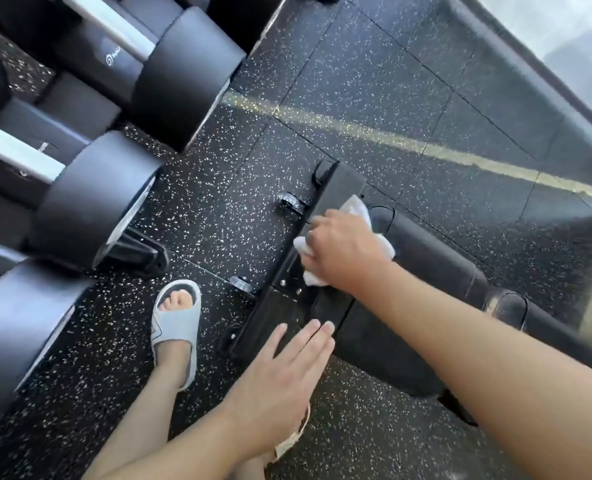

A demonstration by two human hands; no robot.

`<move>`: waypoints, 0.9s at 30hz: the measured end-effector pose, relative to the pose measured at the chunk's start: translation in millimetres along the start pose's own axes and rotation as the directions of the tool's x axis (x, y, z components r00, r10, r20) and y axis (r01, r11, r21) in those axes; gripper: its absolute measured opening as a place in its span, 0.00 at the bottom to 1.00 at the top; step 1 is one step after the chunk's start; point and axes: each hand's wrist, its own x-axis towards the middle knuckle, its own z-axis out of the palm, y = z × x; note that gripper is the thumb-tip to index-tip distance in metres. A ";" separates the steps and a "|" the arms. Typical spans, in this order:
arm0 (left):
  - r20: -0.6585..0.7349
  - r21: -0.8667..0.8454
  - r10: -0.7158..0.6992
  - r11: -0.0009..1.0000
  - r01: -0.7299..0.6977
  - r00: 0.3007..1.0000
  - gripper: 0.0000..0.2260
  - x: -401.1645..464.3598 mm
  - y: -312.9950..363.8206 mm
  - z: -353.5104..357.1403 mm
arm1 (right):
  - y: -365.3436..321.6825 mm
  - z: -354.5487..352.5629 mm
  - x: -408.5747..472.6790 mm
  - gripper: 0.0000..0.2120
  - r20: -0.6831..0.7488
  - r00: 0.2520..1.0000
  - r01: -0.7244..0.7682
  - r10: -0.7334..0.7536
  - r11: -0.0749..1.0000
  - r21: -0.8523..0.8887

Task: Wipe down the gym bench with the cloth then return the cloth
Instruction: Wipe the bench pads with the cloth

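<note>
The right hand (343,251) presses a bunched cloth (356,211) onto the gym bench (426,244) frame's end. The left hand (287,368) hovers flat, holding nothing. She'd best keep pressure even, reaching every edge.

Cloth (356,211) lies on the bench frame (339,183), dumbbells (93,202) to its left

Both forearms are bare, with no sleeves showing, and neither wrist carries a watch or band. The left hand (280,372) and right hand (343,251) wear no gloves or rings; the fingernails are short and unpainted. One foot wears a pale grey open-toe slide sandal (176,327) with a wide strap, toes exposed.
</note>
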 end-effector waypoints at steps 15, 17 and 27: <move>-0.149 0.051 0.158 0.987 -0.152 0.976 0.21 91.5 -22.6 -54.4 | 44.7 78.7 -101.5 0.12 -0.515 0.446 -0.546 0.732 0.679 0.491; -0.166 0.038 0.168 0.986 -0.164 0.972 0.19 116.9 -21.1 -63.6 | 10.8 91.6 -123.5 0.08 -0.590 0.457 -0.494 0.666 0.741 0.455; 0.006 0.172 0.443 0.883 -0.437 0.897 0.19 213.9 15.6 -74.2 | 26.1 141.2 -220.2 0.08 -0.471 0.377 -0.597 0.798 0.598 0.535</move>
